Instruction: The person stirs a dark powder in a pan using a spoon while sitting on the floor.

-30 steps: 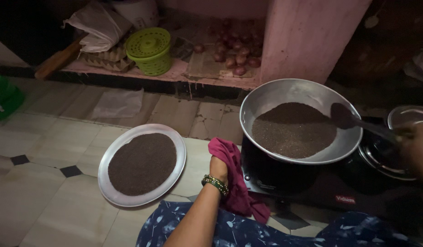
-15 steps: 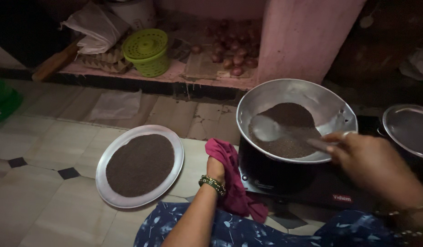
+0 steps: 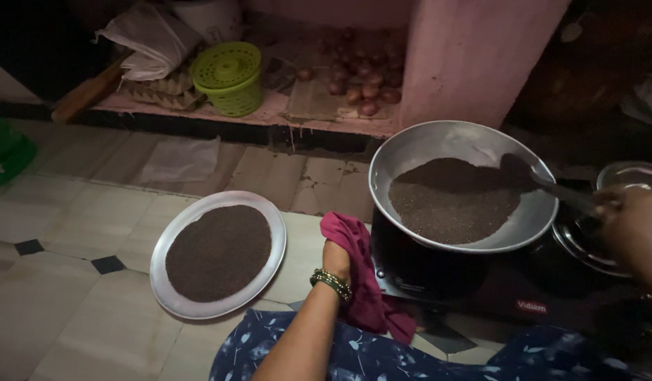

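Note:
A wide metal pan sits on a dark stove and holds a heap of small dark seeds. My left hand grips a magenta cloth pressed against the pan's left side. At the right edge my right hand holds the handle of a dark spatula, whose blade rests in the seeds at the pan's right. A round steel plate lies on the tiled floor to the left, spread with more dark seeds.
A green lidded basket, a white bag and onions sit on a low ledge at the back. A pink pillar rises behind the pan. A steel lid lies at the right, a green object far left.
My right hand has drawn back to the right edge, taking the spatula from the pan's middle to its right side. The left hand and cloth stay put.

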